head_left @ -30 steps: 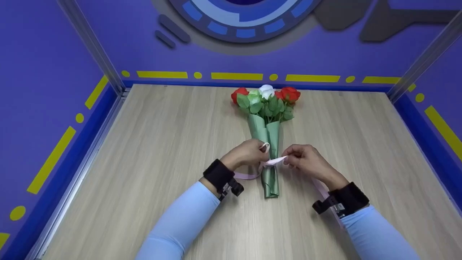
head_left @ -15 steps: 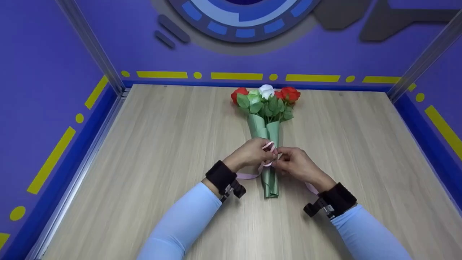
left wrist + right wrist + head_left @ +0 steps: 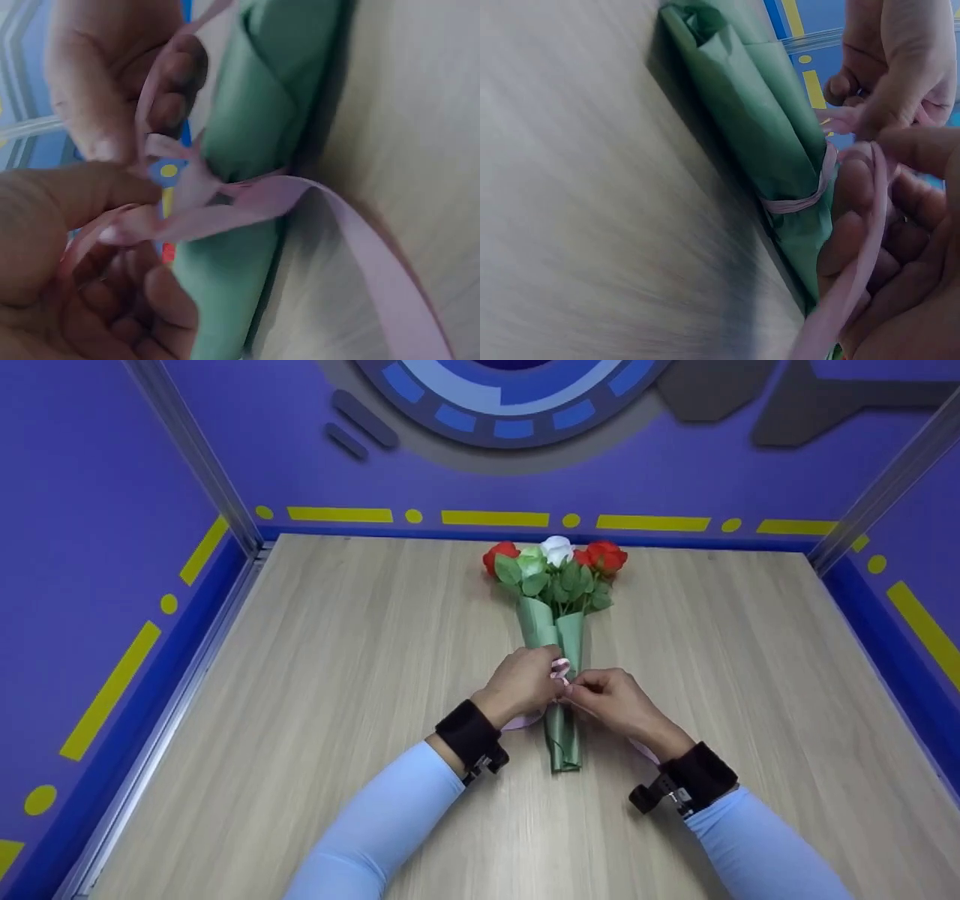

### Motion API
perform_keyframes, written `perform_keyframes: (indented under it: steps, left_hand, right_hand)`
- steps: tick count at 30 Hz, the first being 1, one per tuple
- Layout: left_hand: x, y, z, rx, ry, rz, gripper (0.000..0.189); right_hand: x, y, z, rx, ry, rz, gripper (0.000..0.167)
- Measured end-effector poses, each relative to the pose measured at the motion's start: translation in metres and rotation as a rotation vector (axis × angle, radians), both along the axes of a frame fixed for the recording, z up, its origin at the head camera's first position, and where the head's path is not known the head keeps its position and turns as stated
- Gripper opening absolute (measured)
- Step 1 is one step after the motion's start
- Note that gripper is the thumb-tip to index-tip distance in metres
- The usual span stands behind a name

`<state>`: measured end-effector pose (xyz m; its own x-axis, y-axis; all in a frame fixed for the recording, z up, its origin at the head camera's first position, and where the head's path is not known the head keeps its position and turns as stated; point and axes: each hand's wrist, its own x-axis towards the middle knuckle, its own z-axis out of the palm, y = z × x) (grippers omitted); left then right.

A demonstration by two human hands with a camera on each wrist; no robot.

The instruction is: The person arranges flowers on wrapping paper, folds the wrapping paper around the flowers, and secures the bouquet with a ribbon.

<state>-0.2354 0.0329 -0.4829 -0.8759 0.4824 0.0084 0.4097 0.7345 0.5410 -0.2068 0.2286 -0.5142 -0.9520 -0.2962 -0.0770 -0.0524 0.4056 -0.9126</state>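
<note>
A bouquet of red, white and pale green roses (image 3: 556, 553) lies on the table, its stems in green wrapping paper (image 3: 536, 619). Round the narrow part of the paper runs a pink ribbon (image 3: 795, 204). My left hand (image 3: 523, 679) pinches a loop of the ribbon (image 3: 202, 221) between thumb and fingers, above the wrap. Close against it, my right hand (image 3: 619, 701) pinches the ribbon too, thumb to forefinger, and a ribbon end trails down past its palm in the right wrist view. The exact crossing of the ribbon between the fingertips is partly hidden.
The wooden table (image 3: 375, 645) is bounded by a blue back wall (image 3: 487, 487) and blue side walls with yellow marks. A ribbon tail (image 3: 390, 285) hangs toward the table. Both wrists wear black straps (image 3: 472, 735) with small cameras.
My right hand has moved left from the bouquet's right side until its fingertips meet my left hand's. My left hand has shifted slightly and turned, still holding the ribbon loop.
</note>
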Motion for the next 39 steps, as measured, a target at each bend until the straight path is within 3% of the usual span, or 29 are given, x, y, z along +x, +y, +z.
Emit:
perform_keyframes:
  steps: [4,10,14,19,22,29,35,39]
  left_hand:
    - [-0.001,0.002,-0.006,0.041,0.083,0.019,0.012]
    - [-0.003,-0.001,-0.009,0.111,0.064,0.006,0.015]
    - [-0.005,-0.004,-0.008,0.122,0.05,-0.015,0.015]
    - [-0.007,-0.012,-0.004,0.16,-0.002,-0.034,0.014]
    - [-0.008,-0.018,-0.002,0.206,-0.049,-0.019,0.01]
    - [-0.012,-0.037,-0.001,0.475,-0.301,0.001,0.006]
    - [-0.018,-0.057,-0.004,0.578,-0.456,-0.01,0.008]
    - [-0.022,-0.07,-0.008,0.596,-0.528,-0.021,0.01]
  right_hand:
    - [-0.002,-0.002,0.001,-0.182,-0.144,-0.033,0.038]
    - [-0.007,0.0,0.002,-0.328,-0.259,-0.026,0.024]
    - [-0.009,0.001,0.003,-0.409,-0.299,-0.086,0.016]
    - [-0.011,0.006,0.005,-0.297,-0.197,-0.153,0.012]
    - [-0.011,0.012,0.009,-0.225,-0.139,-0.163,0.018]
    - [-0.009,0.025,0.025,0.013,-0.008,-0.119,0.017]
    - [-0.009,0.033,0.029,0.087,0.008,-0.052,0.015]
    - [-0.011,0.038,0.029,0.055,-0.039,-0.046,0.011]
